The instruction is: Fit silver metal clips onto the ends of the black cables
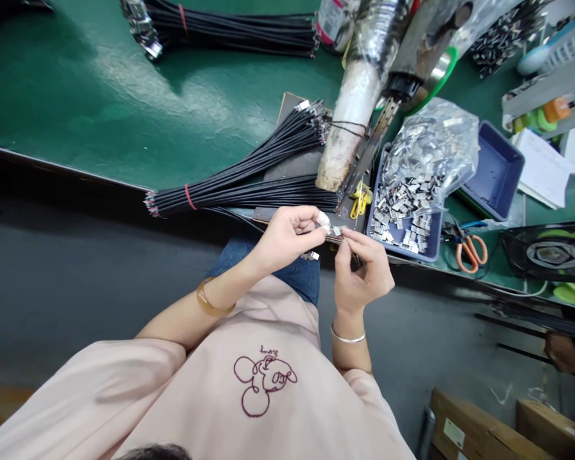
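Observation:
My left hand [287, 237] is closed in a pinch at the bench edge, its thumb taped white, holding a thin black cable whose metal end [311, 255] hangs below. My right hand [361, 268] is also pinched, fingertips meeting the left hand's at a small silver metal clip [337, 230]. A bundle of black cables [249, 185] tied with a red band lies just beyond my left hand. A blue tray [431, 252] of silver clips sits right of my hands.
A second cable bundle [230, 29] lies at the back of the green bench [76, 108]. A wrapped machine arm [359, 96] reaches down near the tray. A clear bag of clips [436, 147], an empty blue tray [496, 172], orange scissors [469, 249] and a fan [551, 252] stand right.

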The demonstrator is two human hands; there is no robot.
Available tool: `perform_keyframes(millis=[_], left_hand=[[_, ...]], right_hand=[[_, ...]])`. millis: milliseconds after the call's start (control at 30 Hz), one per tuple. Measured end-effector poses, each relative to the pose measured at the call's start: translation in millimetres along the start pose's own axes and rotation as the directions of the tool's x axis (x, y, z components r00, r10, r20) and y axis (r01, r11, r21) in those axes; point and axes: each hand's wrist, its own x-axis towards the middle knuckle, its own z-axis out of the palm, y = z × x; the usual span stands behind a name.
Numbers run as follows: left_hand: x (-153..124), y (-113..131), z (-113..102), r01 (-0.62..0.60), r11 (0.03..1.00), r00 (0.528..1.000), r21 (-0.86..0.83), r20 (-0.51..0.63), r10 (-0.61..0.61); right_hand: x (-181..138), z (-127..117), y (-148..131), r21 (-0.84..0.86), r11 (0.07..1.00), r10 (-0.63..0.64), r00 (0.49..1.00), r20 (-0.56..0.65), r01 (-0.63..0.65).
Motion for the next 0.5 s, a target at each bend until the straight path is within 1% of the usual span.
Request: perform_keyframes(millis=[100,133,167,200,267,367,433,500], left_hand=[[0.6,-0.4,1.1,0.000,1.000,1.000,-0.001,-0.006,0.000],[1.0,-0.5,1.2,0.000,1.000,1.000,0.005,-0.008,0.000],[1.4,-0.7,1.4,-0.003,1.000,1.000,0.012,-0.016,0.003],[2.0,-0.8,1.6,-0.006,1.000,1.000,0.018,-0.029,0.006],[3.4,-0.9,2.3,-0.013,1.000,0.998,0.023,-0.055,0.014],[5.3,-1.1,3.9,-0.016,1.000,0.997,0.019,-0.069,0.017],[5.9,-1.3,5.1,-0.016,1.000,0.996,0.018,-0.082,0.018],[5.9,-1.7,6.2,-0.015,0.999,0.994,0.030,-0.110,0.018]], right_hand=[[0.3,0.0,6.0,0.119,0.977,0.174,0.984,0.030,-0.176],[0.9,-0.4,7.4,0.132,0.971,0.196,0.979,0.051,-0.201],[1.5,-1.0,8.5,0.121,0.974,0.186,0.980,0.067,-0.193],[2.0,-1.3,9.2,0.092,0.983,0.151,0.985,0.079,-0.158],[2.1,-1.3,10.4,0.013,0.999,0.046,0.995,0.089,-0.047],[0.2,1.0,12.6,-0.078,0.991,-0.098,0.991,0.089,0.105],[-1.7,3.1,14.9,-0.117,0.978,-0.164,0.983,0.084,0.173],[-3.1,4.8,17.2,-0.115,0.973,-0.194,0.978,0.082,0.202]])
